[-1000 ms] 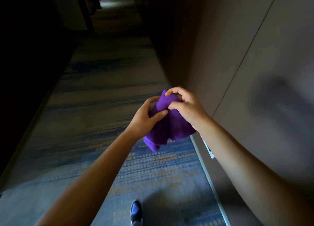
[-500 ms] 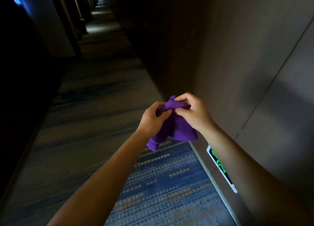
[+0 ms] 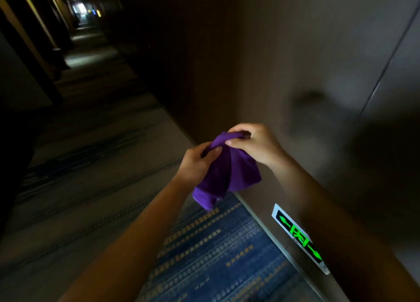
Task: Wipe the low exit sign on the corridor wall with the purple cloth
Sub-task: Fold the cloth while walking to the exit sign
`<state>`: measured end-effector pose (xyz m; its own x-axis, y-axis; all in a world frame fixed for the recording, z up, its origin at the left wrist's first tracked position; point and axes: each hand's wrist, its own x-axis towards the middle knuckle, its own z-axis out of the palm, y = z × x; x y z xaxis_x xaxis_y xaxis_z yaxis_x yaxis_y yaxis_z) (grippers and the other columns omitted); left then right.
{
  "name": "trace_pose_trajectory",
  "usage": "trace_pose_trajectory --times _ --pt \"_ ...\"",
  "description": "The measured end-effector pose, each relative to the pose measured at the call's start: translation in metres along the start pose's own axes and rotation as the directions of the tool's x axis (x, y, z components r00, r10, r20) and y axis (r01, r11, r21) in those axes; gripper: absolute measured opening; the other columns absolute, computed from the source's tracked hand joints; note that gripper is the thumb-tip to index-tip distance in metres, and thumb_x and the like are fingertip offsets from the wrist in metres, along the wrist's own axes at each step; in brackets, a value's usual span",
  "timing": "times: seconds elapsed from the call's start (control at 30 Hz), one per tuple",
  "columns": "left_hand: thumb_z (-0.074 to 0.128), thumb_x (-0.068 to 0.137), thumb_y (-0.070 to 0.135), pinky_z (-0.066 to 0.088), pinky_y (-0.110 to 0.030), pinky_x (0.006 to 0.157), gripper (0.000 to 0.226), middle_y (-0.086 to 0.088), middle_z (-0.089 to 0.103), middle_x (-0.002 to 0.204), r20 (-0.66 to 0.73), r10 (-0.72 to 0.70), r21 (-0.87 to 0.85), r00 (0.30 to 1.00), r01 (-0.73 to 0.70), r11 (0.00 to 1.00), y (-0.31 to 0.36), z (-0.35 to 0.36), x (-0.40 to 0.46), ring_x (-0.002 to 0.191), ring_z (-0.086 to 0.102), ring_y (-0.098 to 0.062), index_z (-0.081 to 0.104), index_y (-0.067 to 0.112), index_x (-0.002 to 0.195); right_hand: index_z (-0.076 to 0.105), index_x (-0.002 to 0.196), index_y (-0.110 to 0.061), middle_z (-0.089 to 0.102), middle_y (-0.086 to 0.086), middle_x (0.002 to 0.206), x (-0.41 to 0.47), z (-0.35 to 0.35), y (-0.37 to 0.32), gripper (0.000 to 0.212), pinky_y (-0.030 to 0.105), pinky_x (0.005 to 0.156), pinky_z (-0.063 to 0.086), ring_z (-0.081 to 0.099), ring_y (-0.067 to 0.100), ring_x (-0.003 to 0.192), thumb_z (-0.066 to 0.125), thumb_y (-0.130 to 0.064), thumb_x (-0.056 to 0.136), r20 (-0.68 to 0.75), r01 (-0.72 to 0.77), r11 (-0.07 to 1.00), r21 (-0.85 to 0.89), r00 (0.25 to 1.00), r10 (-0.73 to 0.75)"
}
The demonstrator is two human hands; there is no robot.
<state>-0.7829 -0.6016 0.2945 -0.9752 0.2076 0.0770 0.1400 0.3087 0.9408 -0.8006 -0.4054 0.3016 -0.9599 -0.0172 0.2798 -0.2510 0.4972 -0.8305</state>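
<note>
Cloth [image 3: 229,172] seemingly regripped, exit sign [image 3: 300,237] nearer

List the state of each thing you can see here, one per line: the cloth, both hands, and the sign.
purple cloth: bunched, held up between both hands, clear of the wall.
left hand: fingers closed on the cloth.
right hand: fingers pinching the cloth's top.
exit sign: lit green, low on the wall, not being touched.

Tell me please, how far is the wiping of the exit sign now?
Done: the purple cloth is picked up, bunched between the left hand and the right hand. In hand: both hands grip it in the air, apart from the wall. Left: the exit sign, glowing green low on the wall beside the right forearm, is not yet touched; all the wiping remains.
</note>
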Motion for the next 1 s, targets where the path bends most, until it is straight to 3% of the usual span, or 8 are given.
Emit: trace_pose_trajectory --times 0.17,0.27,0.37,0.5,0.57,0.7,0.83,1.0 --pt "0.063 0.100 0.028 0.053 -0.031 0.095 0.018 0.014 0.070 0.097 0.018 -0.020 -0.005 1.000 0.021 1.000 -0.007 0.011 0.063 0.096 0.068 -0.012 0.071 0.026 0.115 0.066 0.134 -0.023 0.073 0.000 0.122 0.010 -0.009 0.027 0.044 0.035 0.096 0.054 0.068 0.016 0.106 0.077 -0.031 0.092 -0.259 -0.137 0.985 -0.109 0.960 0.105" --pt "0.065 0.098 0.029 0.052 -0.030 0.095 0.032 0.020 0.067 0.098 0.054 -0.026 0.007 0.998 0.025 1.000 -0.016 0.035 0.095 0.095 0.066 -0.005 0.068 0.020 0.128 0.066 0.105 -0.033 0.069 -0.014 0.095 0.010 -0.006 0.045 0.020 0.033 0.086 0.055 0.066 0.003 0.086 0.074 -0.028 0.088 -0.492 -0.275 0.952 0.131 0.816 0.303" --pt "0.063 0.099 0.028 0.058 -0.034 0.087 0.015 0.007 0.076 0.099 0.178 -0.053 -0.091 0.983 0.070 0.993 -0.029 0.061 0.121 0.095 0.073 -0.014 0.075 0.034 0.105 0.065 0.101 -0.030 0.071 -0.006 0.096 0.013 0.009 0.069 0.011 0.035 0.085 0.053 0.072 0.021 0.096 0.071 -0.033 0.092 -0.486 -0.377 0.875 0.303 0.729 0.482" --pt "0.058 0.102 0.029 0.055 -0.017 0.058 0.022 0.005 0.080 0.090 0.378 -0.085 -0.169 0.922 0.159 0.973 -0.038 0.087 0.156 0.076 0.075 -0.006 0.075 0.039 0.094 0.055 0.143 -0.034 0.066 -0.004 0.136 0.015 0.034 0.093 0.049 0.044 0.108 0.053 0.064 0.023 0.126 0.064 -0.052 0.098 -0.422 -0.397 0.773 0.495 0.668 0.613" --pt "0.056 0.103 0.028 0.058 -0.023 0.064 0.020 0.004 0.080 0.094 0.512 -0.096 -0.182 0.854 0.217 0.959 -0.041 0.095 0.166 0.083 0.077 -0.012 0.075 0.034 0.101 0.042 0.154 -0.042 0.058 -0.001 0.150 0.016 0.047 0.098 0.062 0.045 0.111 0.050 0.059 0.023 0.130 0.059 -0.060 0.098 -0.455 -0.362 0.730 0.580 0.599 0.659" --pt "0.055 0.102 0.019 0.060 -0.037 0.081 0.023 -0.007 0.079 0.106 0.732 -0.133 -0.189 0.669 0.386 0.903 -0.056 0.110 0.178 0.097 0.075 -0.025 0.074 0.025 0.112 0.036 0.156 -0.045 0.058 -0.004 0.129 0.017 0.072 0.103 0.068 0.034 0.096 0.053 0.062 0.019 0.115 0.058 -0.066 0.096 -0.558 -0.338 0.672 0.659 0.380 0.738" --pt "0.049 0.099 0.000 0.060 -0.028 0.077 0.039 -0.010 0.076 0.113 0.884 -0.157 -0.074 0.440 0.463 0.883 -0.060 0.129 0.167 0.097 0.074 -0.021 0.065 0.009 0.133 0.061 0.117 -0.047 0.070 -0.014 0.109 -0.004 0.085 0.110 0.023 0.016 0.072 0.059 0.073 0.005 0.092 0.069 -0.051 0.096 -0.699 -0.173 0.705 0.688 0.104 0.707" --pt "0.052 0.099 0.004 0.049 -0.044 0.108 0.038 -0.018 0.068 0.129 0.975 -0.128 0.077 0.182 0.266 0.961 -0.062 0.166 0.137 0.120 0.065 -0.034 0.064 0.008 0.134 0.061 0.136 -0.027 0.075 0.006 0.119 -0.046 0.078 0.127 0.063 0.044 0.091 0.063 0.075 0.025 0.106 0.077 -0.055 0.082 -0.655 -0.064 0.660 0.749 -0.221 0.722"
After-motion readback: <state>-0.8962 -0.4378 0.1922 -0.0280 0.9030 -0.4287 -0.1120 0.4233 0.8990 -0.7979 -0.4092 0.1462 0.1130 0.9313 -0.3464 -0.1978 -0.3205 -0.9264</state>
